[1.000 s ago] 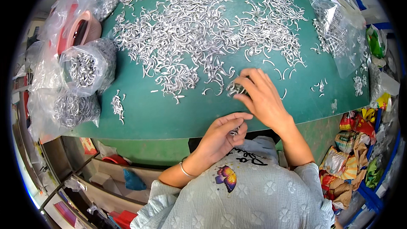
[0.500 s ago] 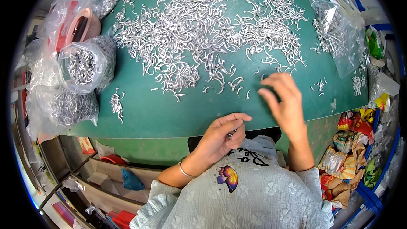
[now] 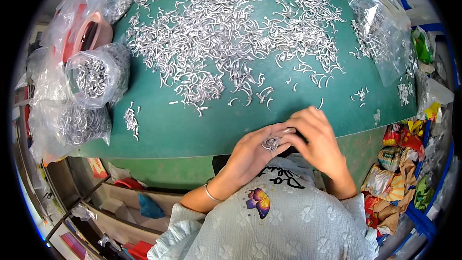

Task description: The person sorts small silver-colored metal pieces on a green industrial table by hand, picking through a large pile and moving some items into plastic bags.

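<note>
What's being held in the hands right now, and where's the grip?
The left hand cups a small bunch of silver metal hooks in its fingers; the right hand meets it.

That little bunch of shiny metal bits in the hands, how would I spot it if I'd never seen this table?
Start at the big green table strewn with silvery curved metal pieces. Come down to its near edge, where the left hand and the right hand meet. The small cluster of hooks sits in the left hand's grip, the only pieces lifted off the table rather than lying loose or bagged.
</note>
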A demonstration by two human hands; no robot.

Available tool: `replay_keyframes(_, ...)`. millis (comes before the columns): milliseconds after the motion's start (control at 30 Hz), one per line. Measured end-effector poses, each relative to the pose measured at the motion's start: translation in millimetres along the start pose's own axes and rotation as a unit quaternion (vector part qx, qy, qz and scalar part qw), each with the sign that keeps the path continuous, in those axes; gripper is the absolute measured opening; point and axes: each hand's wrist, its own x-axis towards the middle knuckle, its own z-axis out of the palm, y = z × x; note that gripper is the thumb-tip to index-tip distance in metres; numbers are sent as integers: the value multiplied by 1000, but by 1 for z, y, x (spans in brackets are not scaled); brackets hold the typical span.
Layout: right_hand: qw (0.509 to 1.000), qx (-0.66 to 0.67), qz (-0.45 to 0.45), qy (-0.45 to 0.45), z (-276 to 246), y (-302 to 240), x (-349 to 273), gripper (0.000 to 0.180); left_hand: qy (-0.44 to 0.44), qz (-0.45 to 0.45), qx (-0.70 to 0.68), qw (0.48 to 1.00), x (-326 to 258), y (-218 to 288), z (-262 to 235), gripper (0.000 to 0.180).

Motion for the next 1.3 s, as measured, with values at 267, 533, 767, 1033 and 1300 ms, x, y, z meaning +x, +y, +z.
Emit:
replay_keyframes(267, 977, -106, 55, 174, 18, 34, 33, 20, -119, -40, 25, 992, 7, -3, -29, 25)
replay_keyframes(533, 987, 27, 81, 137, 31, 48, 26, 26, -88, -28, 34, 995, 5, -1, -24, 24)
replay_keyframes(767, 997, -24, 2, 80, 34, 45, 36, 18, -93, -30, 29, 995, 4, -1, -22, 24)
replay_keyframes(1033, 989, -86, 50, 107, 3, 43, 9, 22, -94, -21, 24, 995, 6, -3, -28, 24)
replay_keyframes(1300, 988, -80, 88, 100, 21, 39, 8, 27, -83, -32, 27, 996, 3, -3, -23, 23)
